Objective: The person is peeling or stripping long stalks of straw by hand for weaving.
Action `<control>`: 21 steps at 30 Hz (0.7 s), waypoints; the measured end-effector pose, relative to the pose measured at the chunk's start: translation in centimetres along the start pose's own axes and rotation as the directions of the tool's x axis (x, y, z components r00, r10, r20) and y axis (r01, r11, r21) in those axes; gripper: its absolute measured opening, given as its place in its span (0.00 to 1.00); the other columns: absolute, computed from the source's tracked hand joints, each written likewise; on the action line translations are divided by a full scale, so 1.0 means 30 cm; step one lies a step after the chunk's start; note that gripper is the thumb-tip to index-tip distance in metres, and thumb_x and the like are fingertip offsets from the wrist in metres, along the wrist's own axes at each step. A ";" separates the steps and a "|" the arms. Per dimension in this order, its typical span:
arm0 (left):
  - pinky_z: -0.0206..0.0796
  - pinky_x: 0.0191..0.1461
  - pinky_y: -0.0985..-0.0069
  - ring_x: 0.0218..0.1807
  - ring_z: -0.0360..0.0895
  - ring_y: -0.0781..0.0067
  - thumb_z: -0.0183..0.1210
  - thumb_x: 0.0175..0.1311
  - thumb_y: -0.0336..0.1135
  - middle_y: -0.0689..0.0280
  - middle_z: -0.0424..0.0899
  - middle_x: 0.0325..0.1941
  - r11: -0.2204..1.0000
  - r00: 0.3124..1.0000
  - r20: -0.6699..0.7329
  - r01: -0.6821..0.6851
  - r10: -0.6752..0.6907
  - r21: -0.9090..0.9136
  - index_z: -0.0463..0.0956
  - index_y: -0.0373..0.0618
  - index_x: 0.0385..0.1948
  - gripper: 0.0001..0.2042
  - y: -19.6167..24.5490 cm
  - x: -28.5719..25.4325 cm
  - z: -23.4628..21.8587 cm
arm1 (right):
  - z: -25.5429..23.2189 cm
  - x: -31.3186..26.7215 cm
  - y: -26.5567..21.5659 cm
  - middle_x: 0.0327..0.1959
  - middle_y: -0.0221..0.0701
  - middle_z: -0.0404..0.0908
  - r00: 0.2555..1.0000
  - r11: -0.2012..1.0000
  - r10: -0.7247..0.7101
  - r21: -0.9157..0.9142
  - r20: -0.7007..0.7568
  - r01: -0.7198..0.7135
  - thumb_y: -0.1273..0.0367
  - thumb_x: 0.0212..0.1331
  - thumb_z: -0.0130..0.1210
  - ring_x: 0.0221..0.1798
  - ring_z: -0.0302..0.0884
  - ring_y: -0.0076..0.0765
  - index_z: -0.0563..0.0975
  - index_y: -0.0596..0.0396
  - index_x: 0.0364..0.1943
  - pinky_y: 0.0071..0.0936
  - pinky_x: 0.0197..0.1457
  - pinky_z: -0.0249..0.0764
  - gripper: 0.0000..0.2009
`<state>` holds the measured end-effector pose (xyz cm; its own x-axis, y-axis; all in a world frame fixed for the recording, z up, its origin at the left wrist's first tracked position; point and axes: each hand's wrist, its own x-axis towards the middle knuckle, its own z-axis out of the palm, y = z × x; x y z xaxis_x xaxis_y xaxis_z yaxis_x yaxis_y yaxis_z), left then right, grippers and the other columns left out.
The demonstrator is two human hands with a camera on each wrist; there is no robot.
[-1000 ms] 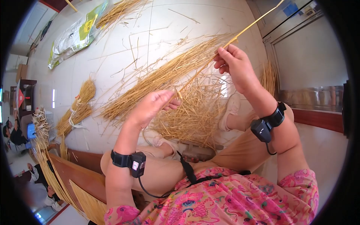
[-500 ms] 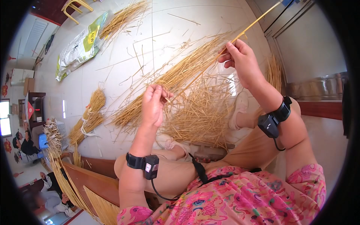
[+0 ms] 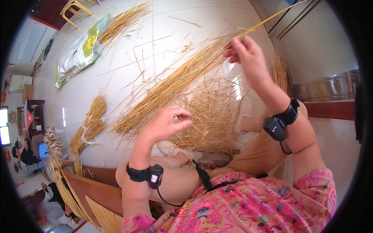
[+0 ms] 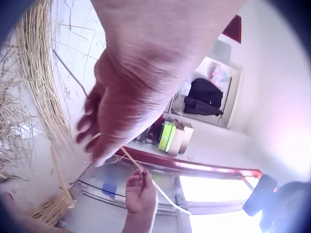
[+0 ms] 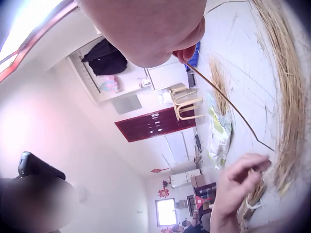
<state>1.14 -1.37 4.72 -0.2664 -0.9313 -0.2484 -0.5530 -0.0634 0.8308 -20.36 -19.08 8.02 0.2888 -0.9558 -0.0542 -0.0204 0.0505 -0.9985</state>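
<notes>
My right hand (image 3: 249, 62) pinches a long yellow straw stalk (image 3: 268, 19) between thumb and fingers, its upper length slanting off toward the upper right. In the right wrist view the lower part of that stalk (image 5: 228, 104) runs down, with a bend, to a thin end near my left hand (image 5: 238, 187). The fingers of my left hand (image 3: 167, 124) are loosely bent, thumb apart, with nothing between them. Below both hands, a long pile of straw (image 3: 175, 83) lies across the tiled floor, beside a tangled heap of short pieces (image 3: 210, 116).
A tied straw bundle (image 3: 91, 124) lies at the left, and a green-white plastic bag (image 3: 77, 52) farther back beside more straw (image 3: 124, 21). A metal-framed glass panel (image 3: 322, 46) stands at the right. A wooden bench (image 3: 93, 190) is near my left knee.
My left hand first moved up and curled its fingers by the stalk, then dropped back with fingers loosened. My right hand stays on the stalk, with only a small shift.
</notes>
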 end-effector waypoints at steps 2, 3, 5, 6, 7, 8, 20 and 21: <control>0.67 0.42 0.80 0.37 0.74 0.80 0.60 0.57 0.29 0.67 0.79 0.34 0.997 0.974 -0.224 0.005 -0.022 -0.077 0.76 0.39 0.41 0.11 0.026 0.030 0.013 | 0.049 -0.048 0.036 0.33 0.31 0.80 0.994 0.999 0.030 0.033 0.107 -0.033 0.67 0.66 0.47 0.33 0.77 0.22 0.74 0.61 0.37 0.19 0.35 0.73 0.10; 0.67 0.42 0.80 0.37 0.74 0.80 0.60 0.57 0.29 0.66 0.79 0.35 0.994 0.938 -0.347 -0.047 0.009 -0.100 0.75 0.39 0.42 0.12 0.011 0.042 0.027 | 0.071 -0.077 0.050 0.32 0.31 0.80 0.986 0.997 0.056 0.035 0.159 -0.062 0.67 0.65 0.48 0.33 0.77 0.22 0.75 0.62 0.38 0.19 0.36 0.73 0.10; 0.67 0.40 0.81 0.35 0.72 0.79 0.60 0.58 0.30 0.65 0.77 0.38 0.972 0.852 -0.523 -0.155 0.041 -0.178 0.71 0.39 0.44 0.14 -0.011 0.076 0.055 | 0.112 -0.134 0.072 0.31 0.30 0.80 0.958 0.992 0.104 0.037 0.266 -0.118 0.68 0.64 0.51 0.32 0.76 0.21 0.77 0.62 0.40 0.19 0.37 0.74 0.10; 0.67 0.39 0.80 0.35 0.73 0.78 0.61 0.57 0.31 0.65 0.77 0.37 0.951 0.837 -0.548 -0.182 0.017 -0.249 0.71 0.40 0.43 0.14 -0.009 0.091 0.071 | 0.129 -0.158 0.081 0.31 0.30 0.80 0.945 0.987 0.136 0.042 0.297 -0.155 0.69 0.63 0.51 0.32 0.76 0.20 0.78 0.62 0.41 0.18 0.37 0.74 0.10; 0.67 0.39 0.78 0.34 0.73 0.76 0.61 0.56 0.32 0.64 0.76 0.36 0.924 0.821 -0.570 -0.212 -0.007 -0.318 0.70 0.40 0.42 0.14 -0.004 0.107 0.085 | 0.144 -0.176 0.086 0.31 0.30 0.80 0.930 0.980 0.167 0.046 0.327 -0.192 0.69 0.63 0.52 0.32 0.76 0.20 0.78 0.61 0.41 0.18 0.36 0.74 0.10; 0.67 0.38 0.77 0.34 0.74 0.74 0.62 0.55 0.33 0.63 0.76 0.35 0.891 0.806 -0.591 -0.245 -0.032 -0.383 0.70 0.41 0.41 0.14 -0.001 0.112 0.091 | 0.156 -0.191 0.091 0.31 0.29 0.80 0.914 0.973 0.195 0.047 0.356 -0.226 0.70 0.62 0.52 0.32 0.76 0.19 0.78 0.61 0.42 0.18 0.36 0.74 0.10; 0.68 0.37 0.82 0.33 0.74 0.80 0.62 0.57 0.31 0.66 0.74 0.34 0.910 0.798 -0.602 -0.242 -0.011 -0.337 0.77 0.35 0.35 0.09 0.016 0.108 0.078 | 0.198 -0.215 0.116 0.20 0.32 0.79 0.862 0.963 0.182 -0.263 0.473 -0.058 0.70 0.59 0.54 0.24 0.75 0.21 0.78 0.63 0.30 0.21 0.29 0.72 0.08; 0.68 0.36 0.83 0.33 0.74 0.81 0.61 0.57 0.30 0.66 0.74 0.34 0.901 0.800 -0.599 -0.246 -0.019 -0.357 0.77 0.35 0.35 0.09 0.015 0.106 0.080 | 0.200 -0.221 0.125 0.19 0.33 0.78 0.859 0.966 0.168 -0.255 0.483 -0.046 0.70 0.58 0.55 0.24 0.75 0.22 0.78 0.63 0.29 0.22 0.29 0.72 0.08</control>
<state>-1.84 -3.51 3.10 0.2704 -0.9591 0.0837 -0.1510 0.0436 0.9876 -16.60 -10.82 4.61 0.7068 -0.6733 -0.2170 -0.2774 0.0184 -0.9606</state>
